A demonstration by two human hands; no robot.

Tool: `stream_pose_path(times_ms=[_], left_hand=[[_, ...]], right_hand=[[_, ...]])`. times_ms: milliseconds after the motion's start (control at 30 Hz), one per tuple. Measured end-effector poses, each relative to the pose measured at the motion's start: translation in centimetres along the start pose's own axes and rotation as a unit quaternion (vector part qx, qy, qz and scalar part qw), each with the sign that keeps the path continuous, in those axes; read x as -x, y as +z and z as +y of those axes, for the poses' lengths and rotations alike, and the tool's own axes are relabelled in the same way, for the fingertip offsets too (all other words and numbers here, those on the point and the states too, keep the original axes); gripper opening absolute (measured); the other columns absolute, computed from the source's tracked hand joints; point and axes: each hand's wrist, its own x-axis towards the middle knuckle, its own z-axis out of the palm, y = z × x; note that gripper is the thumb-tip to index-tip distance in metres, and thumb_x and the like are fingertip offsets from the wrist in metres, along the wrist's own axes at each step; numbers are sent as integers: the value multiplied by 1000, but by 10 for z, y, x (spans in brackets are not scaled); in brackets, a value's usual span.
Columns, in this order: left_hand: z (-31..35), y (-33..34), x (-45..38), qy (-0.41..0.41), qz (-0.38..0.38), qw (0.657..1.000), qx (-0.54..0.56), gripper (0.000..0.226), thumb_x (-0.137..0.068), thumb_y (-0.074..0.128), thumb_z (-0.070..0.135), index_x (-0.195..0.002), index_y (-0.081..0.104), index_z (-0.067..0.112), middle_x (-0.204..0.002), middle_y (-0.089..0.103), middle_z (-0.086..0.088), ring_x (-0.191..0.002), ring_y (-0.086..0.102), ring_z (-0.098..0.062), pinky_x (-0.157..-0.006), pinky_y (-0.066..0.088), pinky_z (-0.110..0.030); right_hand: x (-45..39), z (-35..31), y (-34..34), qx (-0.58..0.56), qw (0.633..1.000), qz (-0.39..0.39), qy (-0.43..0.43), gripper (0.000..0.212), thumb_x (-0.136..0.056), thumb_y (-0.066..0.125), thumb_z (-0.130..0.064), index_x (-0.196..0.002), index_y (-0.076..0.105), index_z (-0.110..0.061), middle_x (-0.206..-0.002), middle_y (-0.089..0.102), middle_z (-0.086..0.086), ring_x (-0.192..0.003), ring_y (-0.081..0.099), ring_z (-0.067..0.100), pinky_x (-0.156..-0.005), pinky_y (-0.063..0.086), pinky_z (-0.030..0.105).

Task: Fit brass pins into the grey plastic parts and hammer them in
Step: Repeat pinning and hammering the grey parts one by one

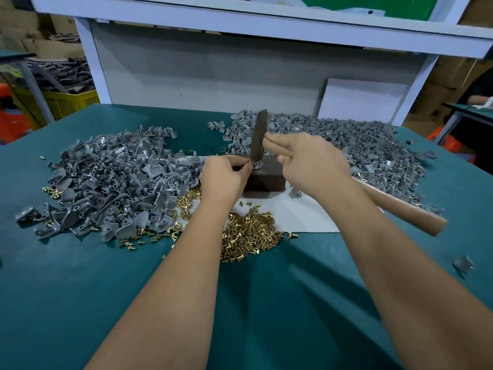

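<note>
Left hand (222, 177): pinching a grey plastic part (255, 164) on the dark block (266, 177).
Right hand (309, 161): gripping the hammer (258, 137), head touching the part.
Brass pins (248, 236): lying heaped on the surface (80, 276) near the block.

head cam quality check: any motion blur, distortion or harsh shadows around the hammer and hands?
Head view: hammer head smeared by motion blur; both hands, left hand and right hand, fairly sharp; wide-angle bending curves the shelf frame; soft overhead light throws faint arm shadows on the green mat; no glare.
</note>
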Motion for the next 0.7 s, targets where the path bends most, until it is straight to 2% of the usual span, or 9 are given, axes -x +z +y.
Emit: stream_pose_path(times_ms=[33,100,167,233,267,433,567,633,700], left_hand=[[0,0,0,2,1,1000,-6,20,-90,67,27,-105,77,18,-102,74,1,-96,65,-14,-83,49,-23],[-2,1,0,6,1,1000,-12,20,-91,66,28,-105,77,19,-103,74,2,-100,64,-16,-90,50,-29],[-2,1,-1,1,-4,1000,0,18,-91,66,27,-103,77,20,-104,73,4,-107,61,-19,-97,49,-38],[-1,2,-2,-10,-6,1000,17,15,-91,66,26,-100,77,22,-102,72,6,-109,59,-20,-99,48,-43],[-1,2,-2,-15,-7,1000,26,15,-91,65,27,-99,78,23,-101,72,7,-108,59,-19,-98,48,-43],[-2,2,-4,-34,-17,998,58,14,-91,64,27,-97,77,25,-104,69,8,-108,57,-17,-95,50,-43],[-4,2,-4,-39,-19,997,68,13,-91,65,27,-96,76,26,-104,68,9,-100,56,-11,-92,47,-33],[-4,2,-3,-31,-24,997,72,13,-91,66,26,-97,76,24,-104,68,8,-98,57,-10,-86,45,-28],[-4,2,-3,-20,-30,996,76,12,-91,66,25,-98,76,22,-102,68,7,-98,58,-12,-82,42,-25]], right_hand=[[-3,1,-1,-22,1000,17,9,50,-95,48,-23,-136,42,-52,-124,62,-19,-101,64,16,-68,49,24],[-7,6,3,-87,993,75,41,50,-97,43,-21,-137,42,-51,-128,59,-20,-106,61,15,-57,40,19],[-9,12,11,-130,979,126,89,48,-99,39,-20,-139,41,-47,-121,64,-12,-89,60,19,-51,32,21],[-7,20,20,-117,971,153,145,42,-100,40,-22,-136,44,-43,-101,65,-6,-64,46,15,-47,25,22],[-5,25,25,-106,969,153,163,38,-100,41,-23,-134,46,-39,-94,62,-4,-60,41,14,-48,23,23],[-1,44,48,-64,973,77,206,20,-96,47,-22,-116,45,-18,-92,60,8,-74,48,29,-62,36,35],[5,49,54,-32,975,31,217,16,-93,49,-26,-104,54,-15,-99,63,12,-86,55,33,-68,39,35],[5,48,56,22,977,67,201,20,-92,51,-26,-102,62,-13,-105,60,14,-99,52,34,-75,39,38],[1,42,58,64,975,143,160,23,-92,54,-29,-103,66,-13,-109,55,10,-105,44,30,-87,36,39]])
